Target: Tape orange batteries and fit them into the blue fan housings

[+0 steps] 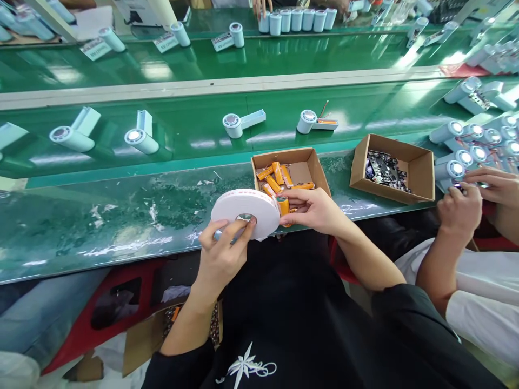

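My left hand (227,246) grips a wide white roll of tape (263,210), with fingers at its centre hole. Between the thumb and fingers of my right hand (312,210) is an orange battery (283,205), held against the right edge of the roll. Just behind, a cardboard box (320,172) holds several orange batteries (278,173) with thin wires. The roll hides part of the box's front left side.
Another cardboard box (421,167) of small circuit parts stands at the right. Light-blue fan housings (232,124) lie along the green belt (182,124). A co-worker's hands (460,208) work at the far right, near many housings. A red stool (141,292) is at lower left.
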The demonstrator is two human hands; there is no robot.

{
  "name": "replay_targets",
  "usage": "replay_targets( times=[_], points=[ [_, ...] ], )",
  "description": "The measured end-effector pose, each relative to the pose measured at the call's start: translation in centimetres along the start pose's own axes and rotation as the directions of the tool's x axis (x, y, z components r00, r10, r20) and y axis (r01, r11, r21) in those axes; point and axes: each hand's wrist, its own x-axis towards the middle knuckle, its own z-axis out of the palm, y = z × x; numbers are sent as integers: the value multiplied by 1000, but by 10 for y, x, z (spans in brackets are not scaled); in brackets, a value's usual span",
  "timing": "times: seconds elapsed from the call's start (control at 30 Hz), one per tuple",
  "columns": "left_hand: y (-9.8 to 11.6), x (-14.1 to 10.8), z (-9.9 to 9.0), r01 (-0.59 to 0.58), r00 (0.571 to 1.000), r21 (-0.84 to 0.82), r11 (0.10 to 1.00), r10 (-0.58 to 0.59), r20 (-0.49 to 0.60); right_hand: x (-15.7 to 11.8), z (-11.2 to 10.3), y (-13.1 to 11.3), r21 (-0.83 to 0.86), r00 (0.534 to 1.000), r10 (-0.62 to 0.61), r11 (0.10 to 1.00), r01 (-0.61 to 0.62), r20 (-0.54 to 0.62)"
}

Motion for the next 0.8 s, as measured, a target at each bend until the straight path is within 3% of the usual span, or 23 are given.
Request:
replay_targets(
  times=[0.07,0.17,0.27,0.3,0.33,0.4,0.47,0.5,0.53,0.6,0.63,0.67,0.73,0.8],
  points=[
    [1,3,-2,25,1000,-17,1000,-25,4,3,-1,0,125,999,29,992,-30,13],
    [6,12,1,107,993,-57,993,-109,-36,6,15,4,305,979,18,951,46,-205],
    [20,21,11,126,982,-16,992,-127,-141,6,47,12,411,852,3,877,250,-524],
    [27,24,14,135,975,2,991,-133,-175,7,55,15,422,805,13,857,297,-592],
    [35,25,17,151,969,7,989,-147,-200,9,57,16,427,792,21,851,306,-610],
    [50,24,19,160,971,-49,986,-166,-173,14,41,14,399,835,11,882,251,-550],
    [55,15,18,99,992,-181,978,-111,-55,21,0,6,284,863,-60,931,230,-502],
    [51,7,17,71,997,-228,971,-75,-7,24,-27,0,199,821,-127,939,280,-556],
    [40,-2,17,62,998,-236,970,-61,12,24,-54,-6,117,752,-197,932,342,-630],
    [3,-23,16,140,989,-137,981,-145,-28,17,-100,-16,4,625,-297,901,433,-722],
    [-21,-33,17,222,972,-68,973,-226,-66,10,-116,-18,-8,612,-312,895,447,-726],
    [-45,-41,17,299,952,-28,954,-300,-64,1,-126,-18,9,626,-310,892,453,-716],
    [-83,-48,18,416,908,-6,909,-416,-54,-19,-132,-10,112,715,-250,902,418,-653],
    [-100,-36,19,453,887,-35,891,-455,-82,-36,-127,4,220,788,-165,908,355,-594]
  ],
)
